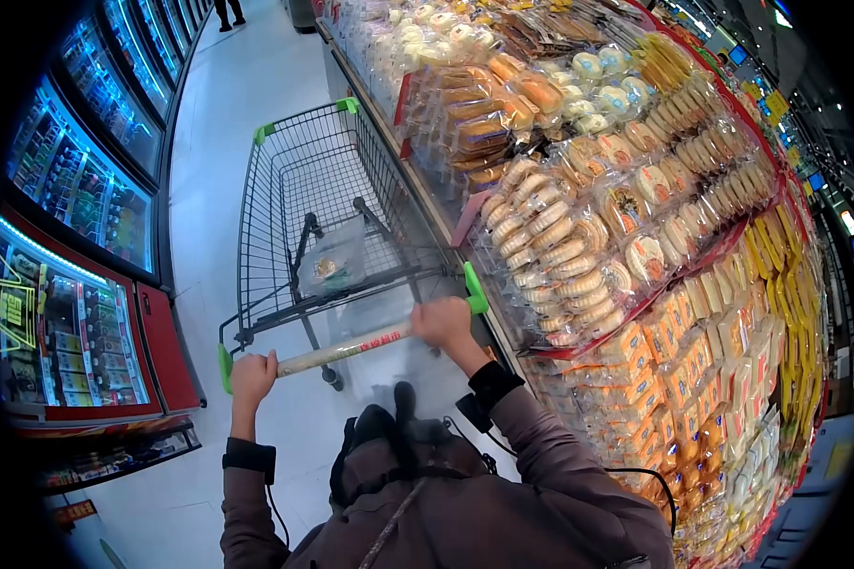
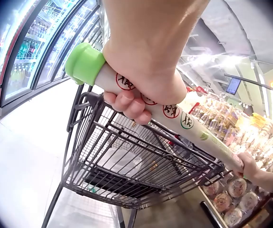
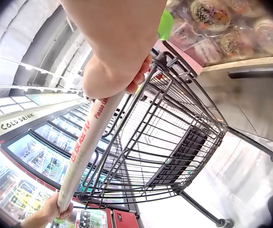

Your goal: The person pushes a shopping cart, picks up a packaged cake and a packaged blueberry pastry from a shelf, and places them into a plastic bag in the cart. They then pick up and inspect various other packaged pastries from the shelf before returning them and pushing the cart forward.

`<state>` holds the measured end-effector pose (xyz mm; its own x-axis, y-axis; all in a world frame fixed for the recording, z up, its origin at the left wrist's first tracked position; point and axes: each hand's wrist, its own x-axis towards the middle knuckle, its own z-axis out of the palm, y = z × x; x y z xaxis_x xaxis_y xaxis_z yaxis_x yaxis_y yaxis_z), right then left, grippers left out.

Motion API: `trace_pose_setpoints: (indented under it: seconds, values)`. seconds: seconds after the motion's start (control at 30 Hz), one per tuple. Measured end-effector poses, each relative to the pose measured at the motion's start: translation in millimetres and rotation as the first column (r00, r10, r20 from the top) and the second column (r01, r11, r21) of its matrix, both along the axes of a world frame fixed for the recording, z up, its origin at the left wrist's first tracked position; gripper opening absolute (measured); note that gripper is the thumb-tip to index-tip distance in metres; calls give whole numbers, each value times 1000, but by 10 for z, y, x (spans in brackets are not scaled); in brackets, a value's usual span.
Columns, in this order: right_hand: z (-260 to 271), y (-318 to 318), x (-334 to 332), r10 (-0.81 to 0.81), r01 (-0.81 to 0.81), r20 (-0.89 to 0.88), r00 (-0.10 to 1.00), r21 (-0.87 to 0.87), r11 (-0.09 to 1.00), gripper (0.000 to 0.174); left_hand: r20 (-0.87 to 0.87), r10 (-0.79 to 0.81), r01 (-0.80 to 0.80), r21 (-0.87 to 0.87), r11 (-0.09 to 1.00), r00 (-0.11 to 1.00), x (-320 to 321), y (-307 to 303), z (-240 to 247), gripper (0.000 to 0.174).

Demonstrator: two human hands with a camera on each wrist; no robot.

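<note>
The left hand holds the bar close to one green end, and the right hand holds it near the other. Both have their fingers wrapped round it. The bar is on the cart, right in front of the person. To push well, I think both hands should press the same, so it rolls straight. The cart is very near the food stand, so steer a bit left. The bright fridges are farther away.
</note>
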<state>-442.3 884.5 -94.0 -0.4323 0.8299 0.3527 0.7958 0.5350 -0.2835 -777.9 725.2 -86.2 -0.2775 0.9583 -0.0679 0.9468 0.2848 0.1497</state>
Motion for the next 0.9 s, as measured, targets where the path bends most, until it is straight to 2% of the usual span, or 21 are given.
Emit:
trace_pose_setpoints:
  seconds: [0.33,0.4,0.43,0.47,0.5,0.77,0.87,0.9]
  values:
    - [-23,694,-542,32,-31,10,999,-24,999,37,40,14,-13,-18,1000,999,-506,665,48,49]
    - [-17,854,-684,-3,3,68,998,1,1000,37,49,3,-2,-29,1000,999,-625,808,75,49]
    - [-21,932,-749,21,-21,-5,1000,15,1000,36,0,9,-9,16,1000,1000,-617,886,180,49]
    - [59,1002,-827,15,-14,60,998,-9,1000,36,-21,-9,11,63,998,1000,-674,953,199,49]
    - [45,1089,-901,19,-18,35,999,-25,1000,36,-21,11,-10,42,999,1000,-756,1009,224,49]
    - [59,1753,-1377,45,-41,145,988,-36,999,31,64,68,-71,52,996,996,-1197,1617,182,47]
    - [48,1939,-1550,66,-58,120,991,-69,996,32,99,15,-24,98,995,995,-1357,1805,154,48]
    - [39,2014,-1599,65,-56,116,991,-76,996,33,81,38,-44,67,997,996,-1399,1839,152,48]
